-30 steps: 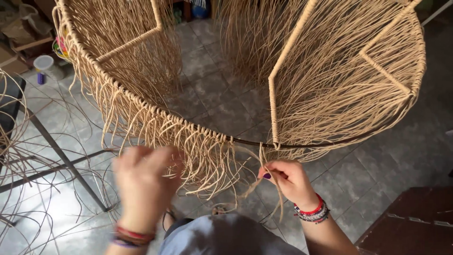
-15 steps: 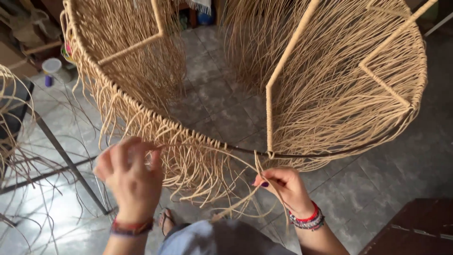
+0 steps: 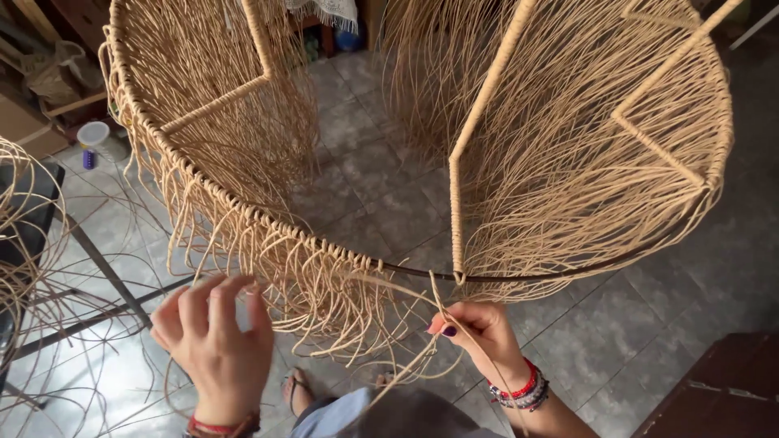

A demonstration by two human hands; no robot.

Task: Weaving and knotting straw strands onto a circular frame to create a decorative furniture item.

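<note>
A large round wire frame (image 3: 568, 272) wrapped and hung with tan rattan strands stands in front of me. Its near rim is wrapped on the left and bare dark metal on the right. My right hand (image 3: 479, 337) pinches a rattan strand (image 3: 434, 296) just under the rim, beside a wrapped upright bar (image 3: 456, 219). My left hand (image 3: 215, 341) is raised with fingers spread among the loose hanging strands (image 3: 324, 300), its fingers touching them; I cannot see a firm grip.
Grey floor tiles (image 3: 617, 324) lie under the frame. Another rattan piece on a dark metal stand (image 3: 89, 251) sits at the left. A white cup (image 3: 93, 138) and boxes are at the far left. A dark wooden surface (image 3: 714, 397) is at the bottom right.
The view has dropped slightly and the frame sits higher. My left hand moved left and opened its fingers. My right hand stayed under the rim holding the strand.
</note>
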